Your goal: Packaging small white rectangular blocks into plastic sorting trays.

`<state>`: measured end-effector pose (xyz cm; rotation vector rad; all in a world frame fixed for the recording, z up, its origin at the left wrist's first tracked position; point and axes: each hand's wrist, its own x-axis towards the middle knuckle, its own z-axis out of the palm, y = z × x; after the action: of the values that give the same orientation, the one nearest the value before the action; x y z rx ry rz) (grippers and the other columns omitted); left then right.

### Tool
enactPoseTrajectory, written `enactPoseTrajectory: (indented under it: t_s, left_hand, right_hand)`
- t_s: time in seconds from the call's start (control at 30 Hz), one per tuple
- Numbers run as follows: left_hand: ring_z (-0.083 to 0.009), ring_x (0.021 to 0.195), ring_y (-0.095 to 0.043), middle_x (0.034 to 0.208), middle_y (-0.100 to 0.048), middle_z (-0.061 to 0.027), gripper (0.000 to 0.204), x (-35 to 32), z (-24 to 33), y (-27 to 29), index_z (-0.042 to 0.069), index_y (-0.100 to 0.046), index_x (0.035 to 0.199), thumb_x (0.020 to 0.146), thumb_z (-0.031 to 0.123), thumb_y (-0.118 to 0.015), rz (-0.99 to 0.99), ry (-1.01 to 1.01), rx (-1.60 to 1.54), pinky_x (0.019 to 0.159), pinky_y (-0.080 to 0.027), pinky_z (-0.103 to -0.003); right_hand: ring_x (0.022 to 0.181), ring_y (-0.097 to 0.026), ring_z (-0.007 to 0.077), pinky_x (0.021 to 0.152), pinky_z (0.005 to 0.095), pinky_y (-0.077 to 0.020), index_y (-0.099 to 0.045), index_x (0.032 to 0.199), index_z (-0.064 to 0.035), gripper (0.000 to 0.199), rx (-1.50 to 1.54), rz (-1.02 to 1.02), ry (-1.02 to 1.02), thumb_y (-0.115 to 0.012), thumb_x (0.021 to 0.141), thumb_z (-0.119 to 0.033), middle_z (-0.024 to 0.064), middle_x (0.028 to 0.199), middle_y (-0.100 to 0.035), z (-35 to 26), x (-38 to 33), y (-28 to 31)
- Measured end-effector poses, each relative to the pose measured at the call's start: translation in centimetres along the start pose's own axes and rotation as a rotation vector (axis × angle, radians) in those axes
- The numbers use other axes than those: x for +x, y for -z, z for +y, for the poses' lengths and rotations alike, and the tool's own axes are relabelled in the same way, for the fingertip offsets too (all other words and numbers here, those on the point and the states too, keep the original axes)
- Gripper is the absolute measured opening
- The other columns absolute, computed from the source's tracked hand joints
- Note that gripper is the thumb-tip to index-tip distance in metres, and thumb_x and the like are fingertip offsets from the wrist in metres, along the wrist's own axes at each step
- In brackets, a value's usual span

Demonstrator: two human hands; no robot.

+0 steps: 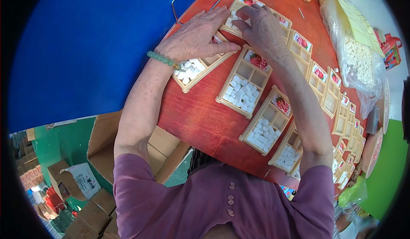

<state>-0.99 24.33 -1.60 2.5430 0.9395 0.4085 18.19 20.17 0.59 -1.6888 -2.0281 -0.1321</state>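
My left hand [196,36], with a green bead bracelet on its wrist, lies flat with fingers stretched over a cream compartment tray [205,74] that holds small white blocks. Its fingertips reach the edge of a farther tray [232,30], also with white blocks [232,20] and a strawberry picture. Over that farther tray my right hand [262,29] is bent, thumb and forefinger curled close together at the blocks. Whatever sits between those fingertips is too small to make out. Just nearer stands another tray [239,108], its large compartment full of white blocks [242,92].
More trays [265,136] run along the red table [192,119] toward the right. A clear bag of white pieces [361,63] lies at the far right edge. A bent metal wire frame [174,8] stands at the far left edge, and an open cardboard box [102,132] below.
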Motion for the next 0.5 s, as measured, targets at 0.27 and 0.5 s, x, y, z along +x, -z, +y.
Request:
enactPoseTrajectory:
  t_s: [0.27,0.5]
  left_hand:
    - [-0.0329,0.147,-0.021,0.156,-0.028,-0.0201,0.106,0.1,-0.4,-0.1,0.007,-0.028,0.152,0.079,0.079,-0.052,-0.013,-0.015,0.059,0.120,-0.021,-0.045]
    - [-0.0316,0.148,-0.021,0.156,-0.027,-0.0205,0.109,0.3,-0.2,-0.3,0.004,-0.028,0.151,0.078,0.081,-0.050,-0.020,-0.010,0.094,0.121,-0.019,-0.044]
  right_hand:
    - [0.086,-0.065,0.0252,0.078,0.0386,-0.0508,-0.070,0.101,-0.0050,0.019,0.210,-0.072,-0.073,-0.068,0.086,-0.016,0.0092,0.092,-0.071,0.6,0.7,0.1]
    - [0.080,-0.060,0.0092,0.071,0.0285,-0.0496,-0.070,0.102,-0.0013,0.020,0.600,-0.142,-0.315,-0.068,0.089,-0.016,0.0038,0.086,-0.069,1.8,2.1,0.7]
